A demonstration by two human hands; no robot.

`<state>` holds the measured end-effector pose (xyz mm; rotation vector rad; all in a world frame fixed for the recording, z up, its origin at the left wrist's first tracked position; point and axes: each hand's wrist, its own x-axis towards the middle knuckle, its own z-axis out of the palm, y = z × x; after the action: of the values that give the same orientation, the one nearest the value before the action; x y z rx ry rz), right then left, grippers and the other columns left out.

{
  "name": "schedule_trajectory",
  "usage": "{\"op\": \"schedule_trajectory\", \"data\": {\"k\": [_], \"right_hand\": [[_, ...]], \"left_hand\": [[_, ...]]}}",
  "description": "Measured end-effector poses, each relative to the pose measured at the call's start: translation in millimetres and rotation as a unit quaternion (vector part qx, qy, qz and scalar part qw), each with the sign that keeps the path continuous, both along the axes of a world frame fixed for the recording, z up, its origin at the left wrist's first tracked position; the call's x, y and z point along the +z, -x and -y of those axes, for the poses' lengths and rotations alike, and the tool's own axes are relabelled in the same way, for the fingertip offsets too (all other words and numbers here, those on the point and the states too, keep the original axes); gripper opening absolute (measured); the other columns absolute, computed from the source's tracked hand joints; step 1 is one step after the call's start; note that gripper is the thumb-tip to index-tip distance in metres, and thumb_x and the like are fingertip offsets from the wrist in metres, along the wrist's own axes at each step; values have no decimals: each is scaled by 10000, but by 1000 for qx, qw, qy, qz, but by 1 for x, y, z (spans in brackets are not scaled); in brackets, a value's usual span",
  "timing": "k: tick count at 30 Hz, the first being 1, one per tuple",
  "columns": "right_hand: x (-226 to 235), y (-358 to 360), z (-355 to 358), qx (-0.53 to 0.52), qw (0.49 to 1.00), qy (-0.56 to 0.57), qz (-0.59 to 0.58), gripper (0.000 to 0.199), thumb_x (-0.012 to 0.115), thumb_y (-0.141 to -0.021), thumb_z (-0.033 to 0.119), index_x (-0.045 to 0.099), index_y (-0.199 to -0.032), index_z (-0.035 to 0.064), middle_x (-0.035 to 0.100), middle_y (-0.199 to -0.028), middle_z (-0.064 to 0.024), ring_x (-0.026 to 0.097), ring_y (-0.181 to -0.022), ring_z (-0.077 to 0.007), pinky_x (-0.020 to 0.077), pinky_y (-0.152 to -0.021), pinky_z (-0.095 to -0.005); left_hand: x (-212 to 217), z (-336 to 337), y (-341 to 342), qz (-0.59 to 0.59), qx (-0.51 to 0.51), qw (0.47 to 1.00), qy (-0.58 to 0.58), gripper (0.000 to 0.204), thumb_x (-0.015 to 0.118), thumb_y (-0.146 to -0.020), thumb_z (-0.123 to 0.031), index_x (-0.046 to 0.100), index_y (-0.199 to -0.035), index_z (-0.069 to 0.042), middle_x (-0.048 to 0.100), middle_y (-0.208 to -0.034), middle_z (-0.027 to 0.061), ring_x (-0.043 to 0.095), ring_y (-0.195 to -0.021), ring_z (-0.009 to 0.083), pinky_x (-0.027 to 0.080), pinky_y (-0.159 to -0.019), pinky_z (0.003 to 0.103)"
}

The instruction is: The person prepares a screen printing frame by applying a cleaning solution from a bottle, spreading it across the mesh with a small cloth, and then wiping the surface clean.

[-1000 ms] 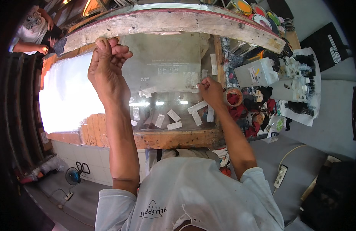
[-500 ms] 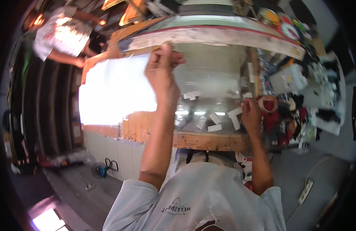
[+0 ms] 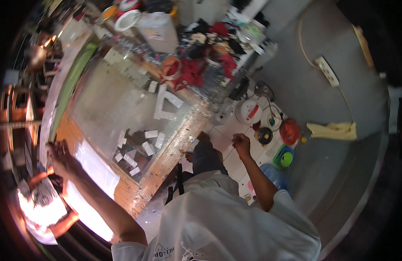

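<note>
At the far left, my left hand is raised beside the near end of a tilted flat frame with a pale rim and a green inner edge. Its fingers are loosely bent and apart, somewhat blurred, and I see nothing held in them. My right hand hovers to the right of the table, above the tiled floor. The fingers there are curled together; whatever they hold, if anything, is too small to see. Between the hands lies a glass panel on a wooden table, with several small white strips on it.
A bright white sheet lies on the table's left side. Beyond the glass stand a tape roll, red rags and a white jerrycan. A power strip and a red bowl are at the right. Another person is at lower left.
The view has swung right, so the table now appears turned and further left. My right hand has moved off the glass to beyond the table's edge. My left hand stays raised by the frame.
</note>
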<state>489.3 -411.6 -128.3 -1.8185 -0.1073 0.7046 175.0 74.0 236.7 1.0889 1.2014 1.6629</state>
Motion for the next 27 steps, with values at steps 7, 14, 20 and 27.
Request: {"op": "schedule_trajectory", "data": {"k": [7,14,20,27], "right_hand": [[-39,-31,-71,-147,988,-21,-32,161,684,-900,40,640,-1054,21,646,-850,-44,603,-692,-126,491,-586,-265],[-60,-39,-118,-131,955,194,184,116,680,-756,31,649,-865,56,676,-813,-118,679,-759,-290,530,-700,-399],[-75,-43,-111,-73,961,173,202,86,690,-767,101,639,-805,43,668,-793,-186,663,-746,-388,510,-682,-458],[-78,-47,-120,-56,947,142,284,197,739,-757,198,645,-771,25,683,-765,-214,681,-757,-415,535,-677,-477]], "left_hand": [[-5,-26,40,0,-101,995,7,375,628,-1009,-246,589,-1232,54,615,-1024,104,604,-920,216,528,-913,366],[-3,-27,59,22,-187,982,35,333,607,-1022,-238,594,-1219,30,615,-1020,76,590,-908,185,519,-912,364],[9,-8,28,-37,-98,994,34,351,635,-1010,-275,599,-1193,22,596,-982,51,568,-852,162,506,-857,331],[9,-23,41,-12,-142,989,34,311,643,-1005,-304,619,-1089,-6,584,-892,37,564,-807,157,492,-811,298]]}}
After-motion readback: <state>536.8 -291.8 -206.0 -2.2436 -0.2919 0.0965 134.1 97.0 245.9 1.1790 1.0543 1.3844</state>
